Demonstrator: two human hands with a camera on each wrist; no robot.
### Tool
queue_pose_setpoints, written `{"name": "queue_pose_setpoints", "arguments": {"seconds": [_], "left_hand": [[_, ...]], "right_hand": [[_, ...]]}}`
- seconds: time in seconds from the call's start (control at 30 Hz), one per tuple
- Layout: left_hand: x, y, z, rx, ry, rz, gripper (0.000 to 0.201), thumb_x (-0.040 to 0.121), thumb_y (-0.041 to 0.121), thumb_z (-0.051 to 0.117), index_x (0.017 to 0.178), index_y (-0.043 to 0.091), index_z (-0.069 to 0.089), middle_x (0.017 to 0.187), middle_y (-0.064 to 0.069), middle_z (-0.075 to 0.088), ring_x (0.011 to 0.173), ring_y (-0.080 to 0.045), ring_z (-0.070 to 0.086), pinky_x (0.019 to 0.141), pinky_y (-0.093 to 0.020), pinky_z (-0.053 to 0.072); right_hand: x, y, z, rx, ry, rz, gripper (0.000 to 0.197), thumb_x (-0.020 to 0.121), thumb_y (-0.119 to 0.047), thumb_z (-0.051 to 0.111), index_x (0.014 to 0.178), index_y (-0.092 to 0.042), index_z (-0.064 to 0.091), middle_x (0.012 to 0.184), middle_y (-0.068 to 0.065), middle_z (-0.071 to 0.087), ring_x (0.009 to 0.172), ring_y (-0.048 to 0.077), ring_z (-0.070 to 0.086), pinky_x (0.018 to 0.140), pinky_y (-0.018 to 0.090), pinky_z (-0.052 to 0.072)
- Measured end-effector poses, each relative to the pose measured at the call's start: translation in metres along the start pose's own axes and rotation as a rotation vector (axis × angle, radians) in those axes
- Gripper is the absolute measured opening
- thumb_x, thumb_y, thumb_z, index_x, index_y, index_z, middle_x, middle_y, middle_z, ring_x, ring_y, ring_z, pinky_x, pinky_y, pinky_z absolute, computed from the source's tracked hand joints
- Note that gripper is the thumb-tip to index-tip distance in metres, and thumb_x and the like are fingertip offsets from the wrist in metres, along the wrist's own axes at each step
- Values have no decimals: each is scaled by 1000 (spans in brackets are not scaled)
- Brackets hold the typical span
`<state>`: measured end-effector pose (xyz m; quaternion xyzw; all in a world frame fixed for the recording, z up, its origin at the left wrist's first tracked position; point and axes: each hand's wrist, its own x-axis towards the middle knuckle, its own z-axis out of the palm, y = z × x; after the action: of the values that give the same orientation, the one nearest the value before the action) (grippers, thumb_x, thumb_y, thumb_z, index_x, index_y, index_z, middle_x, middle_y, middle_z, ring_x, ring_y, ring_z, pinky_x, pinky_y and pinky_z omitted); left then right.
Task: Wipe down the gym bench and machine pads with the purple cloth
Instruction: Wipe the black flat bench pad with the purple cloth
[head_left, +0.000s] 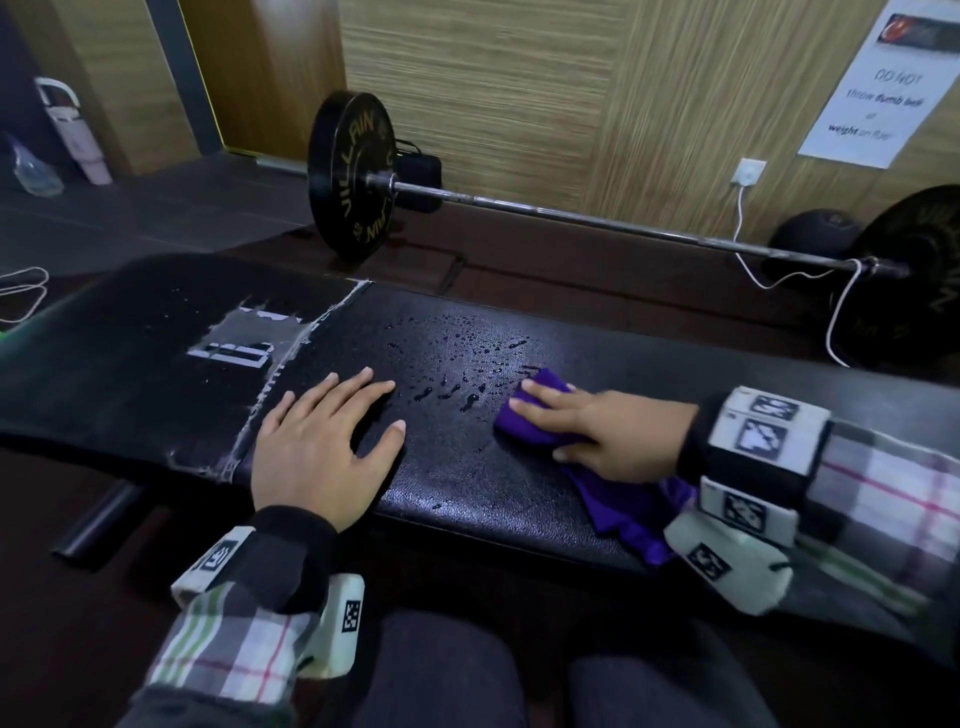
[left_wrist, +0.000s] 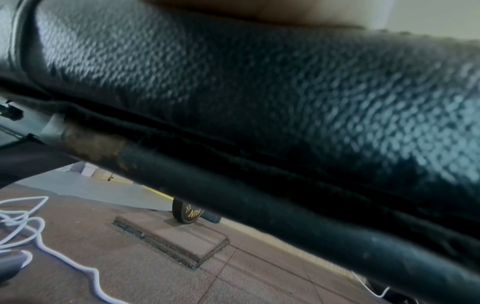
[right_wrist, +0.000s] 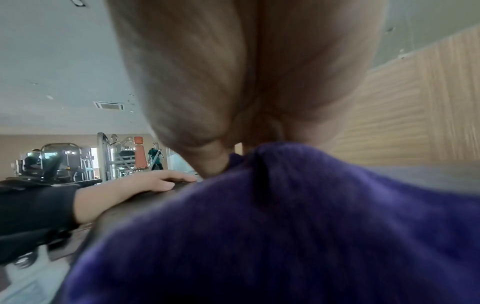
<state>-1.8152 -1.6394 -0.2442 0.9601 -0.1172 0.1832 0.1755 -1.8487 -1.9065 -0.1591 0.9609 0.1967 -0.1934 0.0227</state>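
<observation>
The black padded gym bench (head_left: 467, 483) runs left to right in front of me, and water droplets (head_left: 457, 358) are scattered over its middle. My left hand (head_left: 332, 436) lies flat on the pad with fingers spread, just left of the droplets. My right hand (head_left: 587, 426) presses the bunched purple cloth (head_left: 524, 423) onto the pad at the droplets' right edge, and the cloth's tail trails back under the wrist. The right wrist view shows the cloth (right_wrist: 285, 226) under my palm (right_wrist: 233, 72) and my left hand (right_wrist: 145, 183) beyond. The left wrist view shows only the pad's side (left_wrist: 259, 82).
A torn, worn patch (head_left: 249, 338) marks the bench's left section. Behind the bench a barbell (head_left: 571, 213) with a black plate (head_left: 353, 174) lies on the floor by the wood-panelled wall. A white cable (head_left: 748, 249) hangs from a socket. A white bottle (head_left: 72, 130) stands far left.
</observation>
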Motion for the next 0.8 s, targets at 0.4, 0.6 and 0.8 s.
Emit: {"name": "queue_pose_setpoints", "arguments": {"seconds": [0.4,0.6,0.8], "left_hand": [[1,1,0,-4,4,-13,54,81,64,34,125,45,58,140,23,49,135,-6,40,114,-34,21],[0,1,0,5,0,-12,53,82,64,34,126,46,57,140,23,48,135,-6,40,114,-35,22],[1,1,0,-5,4,-10,54,81,65,33,126,45,57,140,22,50,135,-7,41,113,-35,21]], "right_hand": [[-7,49,-6,-15,-17,176,67,98,-21,44,150,-27,1,158,-1,-7,142,24,22,110,23,17],[17,10,-9,-47,4,26,65,98,-22,42,150,-28,3,158,-2,-8,143,25,18,112,26,14],[-28,18,14,75,-13,-188,64,96,-20,48,145,-44,13,154,-21,-4,145,17,4,117,35,13]]}}
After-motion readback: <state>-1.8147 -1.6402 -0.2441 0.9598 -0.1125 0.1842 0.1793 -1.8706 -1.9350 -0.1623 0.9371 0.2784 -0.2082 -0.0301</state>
